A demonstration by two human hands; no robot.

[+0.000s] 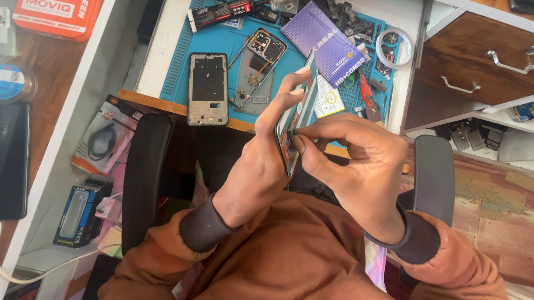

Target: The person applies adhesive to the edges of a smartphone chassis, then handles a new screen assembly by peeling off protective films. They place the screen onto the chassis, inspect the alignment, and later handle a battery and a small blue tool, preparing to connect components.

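My left hand holds a thin phone on edge above my lap, fingers stretched along its far side. My right hand pinches the phone's near face with thumb and fingertips. Both wrists wear dark cuffs of a brown sweater. On the blue work mat beyond lie a grey phone frame, an opened phone body with exposed parts, and a purple box.
Small tools and parts crowd the mat's back right, with a tape roll. A wooden drawer unit stands at right. Black chair armrests flank me. At left are a dark tablet, a red package and packaged goods.
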